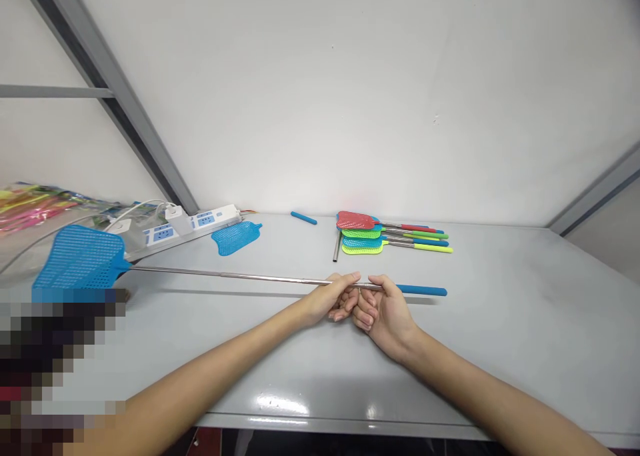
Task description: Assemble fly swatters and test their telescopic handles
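A fly swatter with a blue mesh head (83, 259), a long extended metal rod (265, 278) and a blue grip (423, 290) lies across my view, a little above the table. My left hand (336, 299) is closed on the rod, thumb on top. Right beside it, my right hand (383, 309) pinches the rod close to the blue grip, its other fingers curled below. The two hands nearly touch. The mesh head reaches out to the far left, near the power strip.
Several fly swatters (360, 221) are stacked at the back, with a short metal tube (337, 246) beside them. A loose blue handle (304, 218) and a loose blue swatter head (237, 237) lie left of these. A power strip (207, 219) with cables and plastic-wrapped items (40, 206) occupy the left.
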`<control>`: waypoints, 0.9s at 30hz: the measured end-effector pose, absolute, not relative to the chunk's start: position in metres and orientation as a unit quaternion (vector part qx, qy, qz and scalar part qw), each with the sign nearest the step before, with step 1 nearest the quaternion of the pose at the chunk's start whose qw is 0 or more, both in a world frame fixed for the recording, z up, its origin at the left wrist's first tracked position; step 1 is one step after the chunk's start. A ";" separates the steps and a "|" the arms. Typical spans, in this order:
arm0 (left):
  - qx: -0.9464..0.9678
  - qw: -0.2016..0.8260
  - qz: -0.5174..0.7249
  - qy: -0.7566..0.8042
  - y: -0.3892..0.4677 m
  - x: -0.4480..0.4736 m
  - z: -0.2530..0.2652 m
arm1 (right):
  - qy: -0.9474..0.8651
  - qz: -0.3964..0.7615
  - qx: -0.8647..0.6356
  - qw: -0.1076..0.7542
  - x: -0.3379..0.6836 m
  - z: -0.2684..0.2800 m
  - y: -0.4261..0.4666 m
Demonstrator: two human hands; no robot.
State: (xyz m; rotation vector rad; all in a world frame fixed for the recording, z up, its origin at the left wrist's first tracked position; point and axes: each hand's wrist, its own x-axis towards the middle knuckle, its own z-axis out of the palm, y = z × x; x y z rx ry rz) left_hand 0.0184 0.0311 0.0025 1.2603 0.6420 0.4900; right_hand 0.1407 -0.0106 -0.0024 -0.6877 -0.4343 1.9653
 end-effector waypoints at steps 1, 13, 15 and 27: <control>0.572 0.734 0.225 0.291 0.031 0.018 0.002 | -0.179 0.807 -0.284 0.485 0.141 -0.002 -0.011; 0.494 0.744 0.346 0.289 0.032 0.014 0.002 | -0.178 0.814 -0.277 0.478 0.142 0.005 -0.011; 0.476 0.740 0.375 0.290 0.035 0.013 0.000 | -0.161 0.814 -0.276 0.486 0.146 0.006 -0.007; 0.478 0.692 0.415 0.347 0.039 0.010 0.002 | -0.220 0.744 -0.321 0.543 0.160 0.005 0.010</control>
